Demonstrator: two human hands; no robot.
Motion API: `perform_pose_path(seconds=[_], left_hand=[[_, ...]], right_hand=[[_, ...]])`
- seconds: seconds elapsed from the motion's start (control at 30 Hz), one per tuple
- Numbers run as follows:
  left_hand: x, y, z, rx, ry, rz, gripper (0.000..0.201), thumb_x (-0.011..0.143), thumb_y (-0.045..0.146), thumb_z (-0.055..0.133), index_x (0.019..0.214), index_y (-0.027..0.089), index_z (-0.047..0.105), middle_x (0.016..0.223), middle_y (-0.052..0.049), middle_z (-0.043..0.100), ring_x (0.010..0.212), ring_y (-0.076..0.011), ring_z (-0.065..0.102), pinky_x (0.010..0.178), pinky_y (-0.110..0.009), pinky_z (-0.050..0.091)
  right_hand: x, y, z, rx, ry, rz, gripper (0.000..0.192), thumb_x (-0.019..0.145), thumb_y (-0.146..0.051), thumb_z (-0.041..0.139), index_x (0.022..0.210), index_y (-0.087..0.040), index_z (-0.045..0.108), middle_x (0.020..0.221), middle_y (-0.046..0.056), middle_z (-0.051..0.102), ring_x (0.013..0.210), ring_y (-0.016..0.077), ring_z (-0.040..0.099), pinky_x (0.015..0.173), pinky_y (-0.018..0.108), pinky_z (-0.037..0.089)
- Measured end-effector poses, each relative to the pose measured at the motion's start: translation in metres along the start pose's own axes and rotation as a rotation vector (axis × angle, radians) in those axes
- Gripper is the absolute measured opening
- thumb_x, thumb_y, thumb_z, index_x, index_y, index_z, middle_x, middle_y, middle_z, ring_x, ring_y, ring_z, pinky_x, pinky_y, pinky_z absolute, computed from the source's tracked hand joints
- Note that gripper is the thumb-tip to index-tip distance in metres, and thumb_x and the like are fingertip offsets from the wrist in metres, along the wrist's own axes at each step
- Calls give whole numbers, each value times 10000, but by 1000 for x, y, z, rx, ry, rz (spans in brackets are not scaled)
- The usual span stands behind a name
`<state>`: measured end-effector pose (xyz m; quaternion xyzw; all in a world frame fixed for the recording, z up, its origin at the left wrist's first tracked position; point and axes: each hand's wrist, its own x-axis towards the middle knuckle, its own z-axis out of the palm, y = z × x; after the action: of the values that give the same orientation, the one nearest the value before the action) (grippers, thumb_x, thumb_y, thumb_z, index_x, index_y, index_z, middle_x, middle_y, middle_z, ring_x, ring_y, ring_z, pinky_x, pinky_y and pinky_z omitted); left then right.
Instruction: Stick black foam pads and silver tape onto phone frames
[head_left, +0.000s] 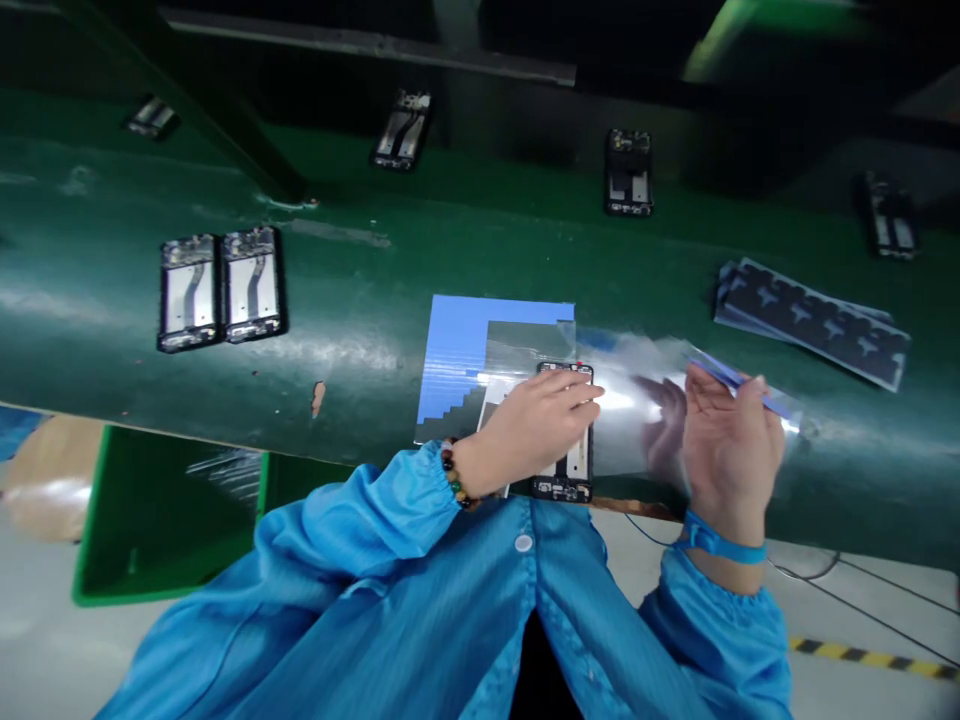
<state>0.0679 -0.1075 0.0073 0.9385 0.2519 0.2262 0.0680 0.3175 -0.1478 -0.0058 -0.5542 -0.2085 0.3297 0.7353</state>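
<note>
A phone mid-frame (pixel 578 468) with inner parts exposed lies upright at the table's front edge. My left hand (pixel 534 428) reaches across it, fingers stretched over its upper half; the fingertips seem to touch it, and the thumb is hidden. To the right, my right hand (pixel 729 440) is raised with the palm partly showing. Between its thumb and fingers is a clear plastic film (pixel 637 395) with a blue-purple strip along its edge. Under and left of the phone lies a blue sheet (pixel 459 345) with stepped dark areas, partly covered by my left forearm.
Two phone frames (pixel 253 285) stand side by side at left. Farther back lie more open phones (pixel 403 130) (pixel 629 173). Stacked dark sticker sheets (pixel 814 318) rest at right. A green post (pixel 225 110) meets the table. Below the left edge is a green bin (pixel 172 520).
</note>
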Motion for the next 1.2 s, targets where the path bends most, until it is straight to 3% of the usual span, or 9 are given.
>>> perform_pose_path(seconds=[0.13,0.23,0.4,0.6,0.77,0.87,1.07,1.2], left_hand=[[35,29,11,-42,-124,153,202,1105,197,556,1100,164,755,1355,-65,749,1244,-230,693,1169,-417,503],[54,45,20,-58,-186,204,246,1117,320,586,1230,158,731,1428,-96,703,1283,-247,663,1132,-414,480],[64,51,31,-67,-253,200,637,1024,704,641,1337,152,691,1482,-137,662,1321,-311,612,1111,-441,454],[62,53,35,-39,-240,187,714,1005,788,591,1332,163,701,1453,-118,686,1340,-316,612,1293,-494,325],[58,52,32,-54,-212,176,683,990,736,668,1350,155,689,1502,-120,666,1397,-301,603,1333,-487,326],[48,37,21,-39,-190,142,555,1023,614,699,1348,165,681,1556,-121,636,1441,-284,590,1349,-481,328],[22,-6,-5,-25,-157,11,367,1053,439,712,1295,164,688,1476,-116,689,1406,-276,623,1348,-522,349],[12,-24,-18,-41,-161,-69,388,1013,395,775,1307,157,685,1451,-120,694,1369,-290,631,1325,-528,367]], right_hand=[[11,-18,-32,-15,112,-45,276,771,-349,893,844,-210,665,834,39,757,842,198,806,1077,434,611],[19,-32,-68,-229,159,-133,315,632,-294,932,786,-220,667,769,0,702,779,206,771,1018,443,626],[12,-48,-100,-559,221,-162,349,562,-284,974,750,-205,690,754,-6,693,751,183,724,852,338,609],[16,-46,-99,-620,126,-53,411,562,-335,997,762,-223,656,830,37,769,844,221,773,911,376,618],[28,-39,-88,-276,125,-142,388,534,-261,985,669,-268,621,684,-29,651,765,202,737,950,401,629],[21,-35,-74,-221,124,-155,363,557,-229,977,691,-260,641,718,-17,675,774,206,745,981,415,642],[-2,-40,-57,-405,193,-200,388,592,-267,1022,749,-247,667,856,58,780,919,266,796,1097,482,612],[-9,-46,-51,-322,166,-176,381,571,-239,1005,731,-252,660,793,33,765,819,233,770,1052,468,627]])
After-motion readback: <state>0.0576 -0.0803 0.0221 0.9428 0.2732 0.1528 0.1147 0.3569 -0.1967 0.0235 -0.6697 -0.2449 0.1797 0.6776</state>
